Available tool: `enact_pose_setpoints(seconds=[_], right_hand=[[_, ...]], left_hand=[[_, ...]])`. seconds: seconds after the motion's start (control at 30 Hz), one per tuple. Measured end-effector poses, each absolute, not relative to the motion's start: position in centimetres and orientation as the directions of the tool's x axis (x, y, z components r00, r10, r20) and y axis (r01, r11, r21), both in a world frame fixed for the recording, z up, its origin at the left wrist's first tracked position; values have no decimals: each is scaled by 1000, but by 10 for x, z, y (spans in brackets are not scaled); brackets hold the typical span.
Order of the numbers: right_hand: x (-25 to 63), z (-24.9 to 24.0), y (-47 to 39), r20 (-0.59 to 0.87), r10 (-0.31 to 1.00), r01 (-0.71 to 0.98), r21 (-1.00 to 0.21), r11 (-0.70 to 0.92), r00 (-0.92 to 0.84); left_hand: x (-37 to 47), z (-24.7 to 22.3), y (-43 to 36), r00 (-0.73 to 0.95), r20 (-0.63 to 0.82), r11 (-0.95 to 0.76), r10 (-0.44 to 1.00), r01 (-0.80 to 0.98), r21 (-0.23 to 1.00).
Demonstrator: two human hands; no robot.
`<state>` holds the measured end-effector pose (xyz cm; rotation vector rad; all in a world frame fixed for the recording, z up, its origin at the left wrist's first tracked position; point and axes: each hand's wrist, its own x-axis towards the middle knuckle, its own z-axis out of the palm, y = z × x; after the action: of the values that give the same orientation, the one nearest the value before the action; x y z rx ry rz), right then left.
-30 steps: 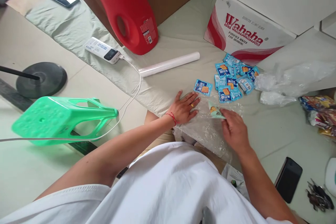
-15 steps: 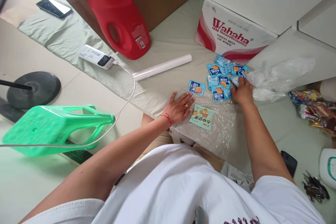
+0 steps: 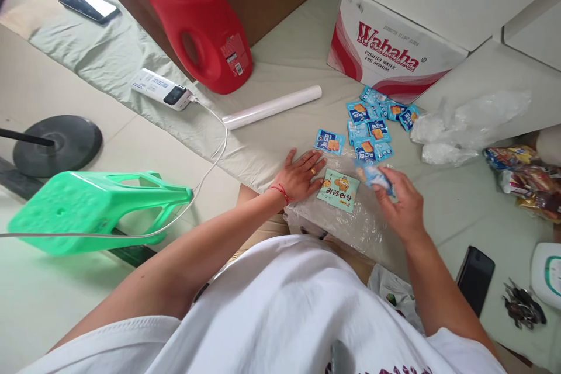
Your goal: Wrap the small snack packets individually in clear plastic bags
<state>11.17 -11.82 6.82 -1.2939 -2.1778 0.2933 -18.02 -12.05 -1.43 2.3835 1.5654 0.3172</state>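
Observation:
My left hand (image 3: pixel 300 177) lies flat with fingers spread at the edge of a sheet of clear plastic wrap (image 3: pixel 363 228). Beside its fingertips rests a green snack packet (image 3: pixel 338 190) on the wrap. One blue snack packet (image 3: pixel 328 142) lies just beyond that hand. My right hand (image 3: pixel 401 198) is closed on another blue snack packet (image 3: pixel 374 177), blurred by motion and held above the wrap. Several more blue packets (image 3: pixel 369 131) form a loose pile past it, in front of the Wahaha carton (image 3: pixel 394 49).
A white roll (image 3: pixel 272 107), a red jug (image 3: pixel 205 29) and a power bank (image 3: pixel 160 89) with a cable stand to the left. Crumpled plastic bags (image 3: pixel 473 123), bagged snacks (image 3: pixel 526 178), a black phone (image 3: pixel 475 280) and keys (image 3: pixel 523 304) lie right. A green stool (image 3: pixel 87 210) is on the floor.
My right hand has come from the pile toward me and left, bringing a blue packet over the plastic wrap. My left hand has stayed in place.

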Motion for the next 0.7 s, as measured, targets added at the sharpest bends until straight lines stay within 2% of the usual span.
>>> enact_pose_setpoints(seconds=[0.1,0.2,0.3,0.4,0.6,0.7], right_hand=[[87,47,-150,391,791,737,-319,596,-471],[73,25,-165,300,806,782,-226,580,-511],[70,15,-170,236,843,816,-229,531,-483],[71,10,-168,274,859,833,-241,497,-433],[70,6,-169,286,835,817,-215,535,-471],[63,13,-170,303,813,809,-174,561,-498]], left_hand=[[-180,-15,-121,393,43,-384,918,861,333],[-181,-16,-122,395,61,-391,917,855,342],[-183,-17,-122,397,74,-395,915,843,366],[-185,-18,-120,397,69,-392,915,836,384],[-188,-13,-118,377,36,-357,926,838,412],[-190,-10,-120,332,80,-335,940,850,406]])
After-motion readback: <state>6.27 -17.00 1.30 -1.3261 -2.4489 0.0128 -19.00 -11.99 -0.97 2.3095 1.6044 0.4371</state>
